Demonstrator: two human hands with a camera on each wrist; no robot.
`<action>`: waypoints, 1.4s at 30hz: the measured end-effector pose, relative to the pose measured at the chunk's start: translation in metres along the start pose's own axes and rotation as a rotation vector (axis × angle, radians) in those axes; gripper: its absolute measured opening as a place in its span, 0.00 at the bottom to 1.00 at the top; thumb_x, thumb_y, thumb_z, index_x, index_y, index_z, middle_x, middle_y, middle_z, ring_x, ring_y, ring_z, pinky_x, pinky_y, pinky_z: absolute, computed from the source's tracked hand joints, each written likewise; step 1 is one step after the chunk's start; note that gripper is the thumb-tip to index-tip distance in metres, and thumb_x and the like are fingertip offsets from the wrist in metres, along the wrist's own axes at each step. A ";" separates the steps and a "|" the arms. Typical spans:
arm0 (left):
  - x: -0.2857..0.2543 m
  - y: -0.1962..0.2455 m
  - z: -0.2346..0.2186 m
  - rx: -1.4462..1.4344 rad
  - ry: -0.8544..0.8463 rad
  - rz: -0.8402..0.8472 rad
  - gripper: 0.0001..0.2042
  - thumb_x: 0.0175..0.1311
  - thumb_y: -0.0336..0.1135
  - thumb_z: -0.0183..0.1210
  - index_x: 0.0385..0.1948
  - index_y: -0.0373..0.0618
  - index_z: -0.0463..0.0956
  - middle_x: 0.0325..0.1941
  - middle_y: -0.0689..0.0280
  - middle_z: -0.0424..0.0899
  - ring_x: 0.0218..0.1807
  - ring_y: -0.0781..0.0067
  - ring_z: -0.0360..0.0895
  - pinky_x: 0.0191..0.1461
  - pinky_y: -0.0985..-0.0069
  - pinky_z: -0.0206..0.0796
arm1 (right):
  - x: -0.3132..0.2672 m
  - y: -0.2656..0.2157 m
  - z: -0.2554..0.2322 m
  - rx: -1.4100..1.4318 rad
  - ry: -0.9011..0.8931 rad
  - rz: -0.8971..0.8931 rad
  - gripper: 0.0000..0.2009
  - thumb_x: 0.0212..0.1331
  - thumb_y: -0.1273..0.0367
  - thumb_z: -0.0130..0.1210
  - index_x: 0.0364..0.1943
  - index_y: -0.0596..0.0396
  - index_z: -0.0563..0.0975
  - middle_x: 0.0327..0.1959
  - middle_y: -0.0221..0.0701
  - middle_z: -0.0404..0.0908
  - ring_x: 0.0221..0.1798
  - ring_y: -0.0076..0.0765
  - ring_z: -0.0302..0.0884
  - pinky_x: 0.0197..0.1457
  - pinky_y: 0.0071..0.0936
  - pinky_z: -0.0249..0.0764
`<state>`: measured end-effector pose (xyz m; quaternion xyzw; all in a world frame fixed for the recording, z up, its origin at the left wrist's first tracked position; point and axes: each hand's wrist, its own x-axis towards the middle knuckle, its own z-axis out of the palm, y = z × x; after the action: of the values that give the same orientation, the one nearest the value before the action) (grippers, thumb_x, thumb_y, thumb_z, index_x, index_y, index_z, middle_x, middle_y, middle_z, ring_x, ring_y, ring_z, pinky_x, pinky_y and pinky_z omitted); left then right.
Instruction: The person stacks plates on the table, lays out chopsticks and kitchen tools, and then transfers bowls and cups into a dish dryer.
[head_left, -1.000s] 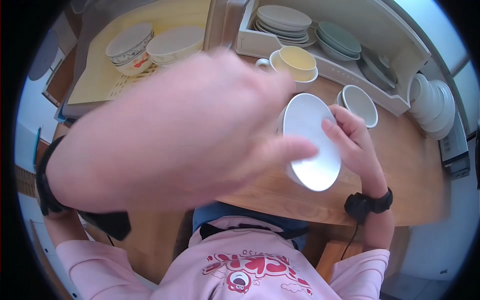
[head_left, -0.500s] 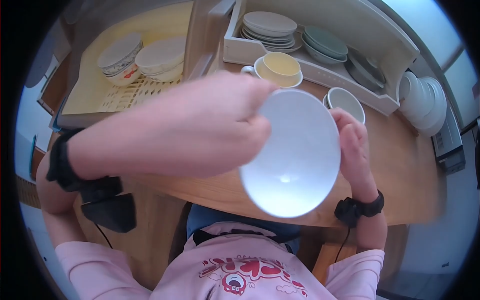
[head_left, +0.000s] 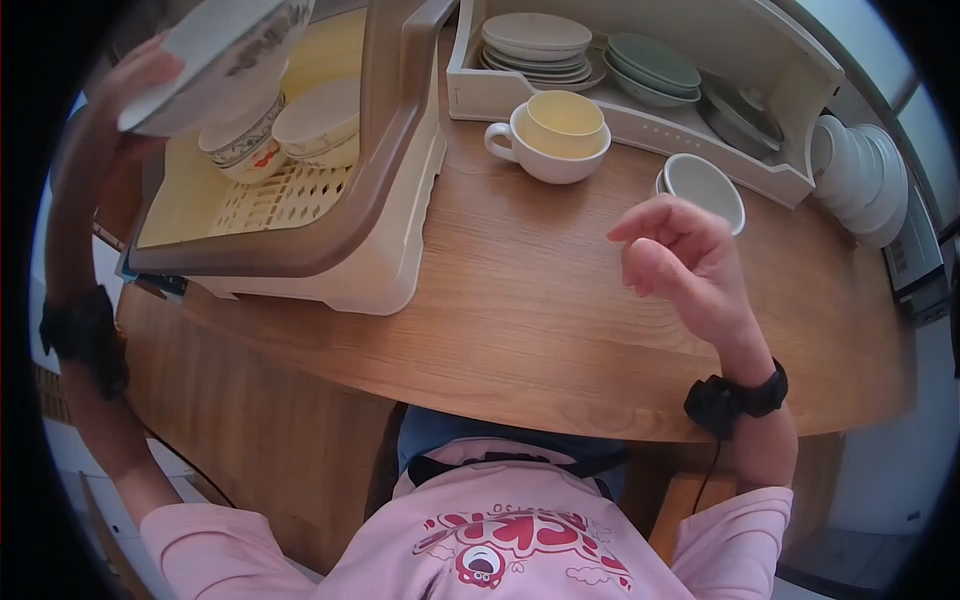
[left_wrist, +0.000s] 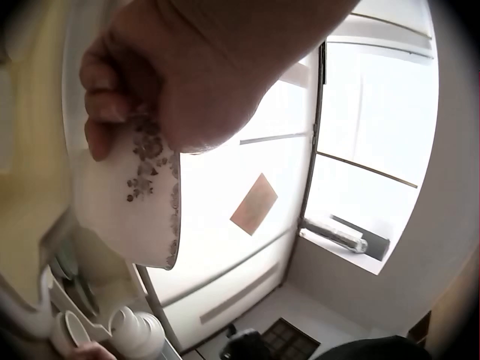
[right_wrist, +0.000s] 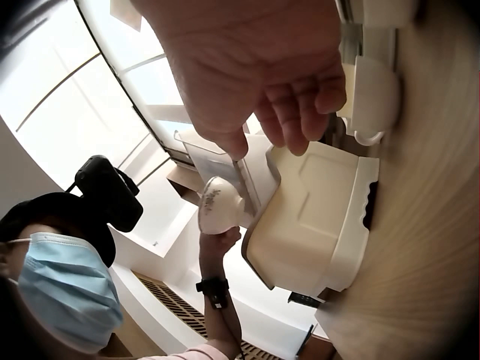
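Note:
At the upper left of the head view, my left hand [head_left: 140, 85] grips a white bowl [head_left: 228, 62] by its rim. The left wrist view shows a dark floral print on the bowl [left_wrist: 112, 202], with fingers curled against its wall. Held tilted, it overlaps the near side of the dish box [head_left: 300, 262], where stacked patterned bowls [head_left: 245, 140] sit on a slotted yellow rack. Over the wooden table, my right hand [head_left: 690, 260] hangs with loosely bent fingers and nothing in it. Close behind that hand are two nested white bowls [head_left: 708, 190], tipped on their sides.
A white cup [head_left: 558, 165] with a yellow bowl [head_left: 565, 122] inside stands mid-table [head_left: 520, 300]. Behind it, a white tray [head_left: 640, 135] holds stacked plates [head_left: 535, 45] and green bowls [head_left: 655, 70]. More white dishes [head_left: 865, 190] stand at the far right.
My left hand has carried the bowl from mid-table up and left to the dish box. My right hand has let go of the bowl and stays over the table's right side.

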<state>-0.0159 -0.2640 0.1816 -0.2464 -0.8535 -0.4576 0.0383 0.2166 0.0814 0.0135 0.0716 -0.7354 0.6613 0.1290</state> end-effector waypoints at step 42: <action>0.060 -0.070 0.062 0.444 -0.470 -0.209 0.12 0.69 0.39 0.48 0.43 0.41 0.71 0.16 0.69 0.74 0.12 0.87 0.62 0.15 0.83 0.50 | -0.003 0.037 -0.127 -0.923 0.617 0.061 0.18 0.58 0.62 0.59 0.44 0.64 0.79 0.29 0.32 0.82 0.31 0.20 0.77 0.36 0.20 0.73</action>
<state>-0.0907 -0.2233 0.1098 -0.2420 -0.9384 -0.1928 -0.1539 0.2217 0.2110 -0.0107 -0.2108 -0.8787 0.2642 0.3370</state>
